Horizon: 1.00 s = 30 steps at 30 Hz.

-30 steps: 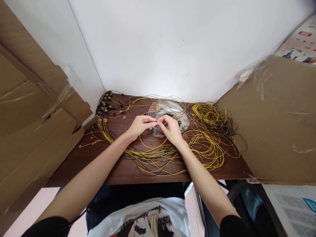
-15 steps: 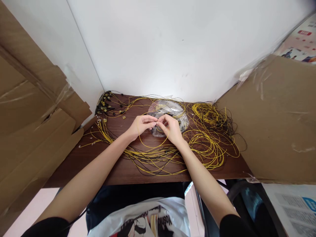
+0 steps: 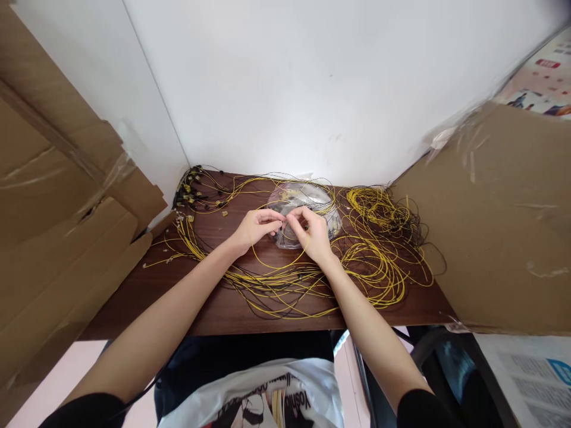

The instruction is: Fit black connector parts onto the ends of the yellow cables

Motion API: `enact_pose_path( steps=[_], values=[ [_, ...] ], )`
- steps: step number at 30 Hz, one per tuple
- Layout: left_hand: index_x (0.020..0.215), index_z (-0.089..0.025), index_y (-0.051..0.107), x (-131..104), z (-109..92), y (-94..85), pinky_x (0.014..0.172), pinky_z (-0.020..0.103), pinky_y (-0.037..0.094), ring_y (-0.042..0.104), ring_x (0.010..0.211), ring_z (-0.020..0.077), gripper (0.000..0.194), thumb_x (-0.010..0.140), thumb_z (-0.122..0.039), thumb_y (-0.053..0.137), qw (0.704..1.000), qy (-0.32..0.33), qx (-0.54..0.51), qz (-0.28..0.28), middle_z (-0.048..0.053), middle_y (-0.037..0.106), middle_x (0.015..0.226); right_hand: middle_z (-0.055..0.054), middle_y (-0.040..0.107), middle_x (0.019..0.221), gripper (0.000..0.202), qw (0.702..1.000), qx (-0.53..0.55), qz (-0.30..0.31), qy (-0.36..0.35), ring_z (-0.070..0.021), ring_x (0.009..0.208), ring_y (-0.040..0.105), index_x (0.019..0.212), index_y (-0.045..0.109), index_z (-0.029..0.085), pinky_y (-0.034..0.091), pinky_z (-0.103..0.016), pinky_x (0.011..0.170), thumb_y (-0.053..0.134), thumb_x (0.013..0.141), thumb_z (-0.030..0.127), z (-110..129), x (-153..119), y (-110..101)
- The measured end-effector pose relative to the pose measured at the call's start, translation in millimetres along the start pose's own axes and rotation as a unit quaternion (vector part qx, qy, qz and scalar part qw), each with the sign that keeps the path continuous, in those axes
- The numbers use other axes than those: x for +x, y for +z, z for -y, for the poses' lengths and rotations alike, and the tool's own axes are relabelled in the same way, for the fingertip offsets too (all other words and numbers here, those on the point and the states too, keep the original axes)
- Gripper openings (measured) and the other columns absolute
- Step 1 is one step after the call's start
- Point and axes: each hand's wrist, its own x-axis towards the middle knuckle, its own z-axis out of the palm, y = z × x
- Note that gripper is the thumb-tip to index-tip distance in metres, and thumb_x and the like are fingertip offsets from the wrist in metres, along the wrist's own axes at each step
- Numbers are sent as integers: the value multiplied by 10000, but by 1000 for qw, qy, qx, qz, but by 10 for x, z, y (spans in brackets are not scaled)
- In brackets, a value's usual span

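Dark brown wood-grained tabletop (image 3: 134, 297) | far left: heap of small black and yellow parts (image 3: 188, 193) | far centre: clear plastic bag (image 3: 312, 193) | far right: tangled yellow-and-black wire coil (image 3: 377, 205) | near right: loose yellow wire loops (image 3: 393, 279) | near centre: long yellow-and-black wire bundle (image 3: 261, 280)

You are facing a smooth, wood-grained worktop (image 3: 214, 230), plastic-looking yellow wires (image 3: 373, 205), a glossy clear plastic bag (image 3: 307, 193), matt cardboard panels (image 3: 504, 220) and a smooth white wall (image 3: 312, 83).
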Motion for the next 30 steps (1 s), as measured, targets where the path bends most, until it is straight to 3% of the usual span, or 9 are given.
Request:
enact_pose_path(
  steps=[5, 10, 15, 18, 21, 22, 26, 28, 30],
  values=[
    [848, -115, 679, -13, -19, 1, 624, 236, 441, 557, 651, 107, 236, 678, -279, 686, 1000, 0, 3, 7, 50, 672, 769, 10, 578, 593, 304, 996, 26, -86, 23, -103, 537, 500, 695, 596, 174, 398, -233, 557, 466, 894, 363, 42, 31, -98],
    [833, -114, 673, -14, -3, -13, 617, 238, 441, 546, 631, 101, 245, 659, -284, 699, 1000, -9, -27, -10, 50, 670, 764, 20, 558, 570, 332, 967, 143, -196, 73, -68, 437, 437, 669, 575, 172, 346, -205, 432, 474, 879, 408, 24, 129, -318],
    [830, -117, 660, 4, 45, -38, 593, 229, 438, 535, 604, 89, 234, 646, -258, 695, 997, -11, -63, -30, 41, 656, 751, 2, 583, 661, 267, 940, 182, -268, 110, -60, 456, 474, 683, 548, 168, 302, -174, 350, 578, 794, 410, -30, 249, -805],
    [830, -116, 659, 1, 39, -39, 586, 230, 440, 527, 578, 81, 232, 637, -240, 690, 997, -14, -70, -34, 38, 653, 746, -13, 596, 693, 229, 944, 115, -269, 154, -80, 507, 520, 742, 589, 158, 355, -182, 370, 651, 718, 377, -157, 291, -1208],
    [819, -113, 659, -12, 8, -27, 585, 238, 448, 535, 571, 85, 230, 620, -224, 690, 996, -21, -74, -46, 37, 650, 735, -39, 626, 718, 244, 952, -60, -213, 212, -125, 554, 560, 819, 633, 154, 411, -226, 409, 702, 656, 323, -333, 319, -1614],
    [813, -111, 658, -16, -1, -22, 586, 240, 450, 539, 571, 88, 228, 616, -222, 691, 996, -23, -76, -50, 35, 647, 727, -52, 645, 767, 272, 948, -137, -163, 236, -130, 554, 566, 859, 644, 159, 446, -253, 448, 721, 635, 293, -381, 331, -1730],
    [802, -105, 656, -22, -13, -9, 582, 242, 452, 547, 567, 90, 237, 620, -249, 707, 996, -27, -74, -52, 32, 636, 716, -102, 665, 899, 545, 861, -353, 62, 361, -141, 456, 559, 1004, 645, 165, 485, -339, 490, 807, 483, 181, -406, 396, -1984],
    [807, -105, 656, -21, -9, -7, 579, 243, 453, 546, 564, 88, 251, 626, -269, 713, 996, -26, -70, -49, 35, 639, 724, -111, 663, 932, 576, 848, -389, 116, 341, -150, 449, 570, 1048, 637, 171, 497, -361, 517, 788, 492, 158, -302, 419, -1953],
    [811, -105, 657, -19, -8, -6, 578, 243, 454, 545, 561, 87, 257, 628, -276, 715, 996, -25, -68, -48, 35, 640, 726, -104, 658, 979, 477, 879, -395, 111, 243, -171, 543, 617, 1039, 644, 188, 508, -366, 600, 729, 570, 173, -140, 423, -1832]
  ],
)
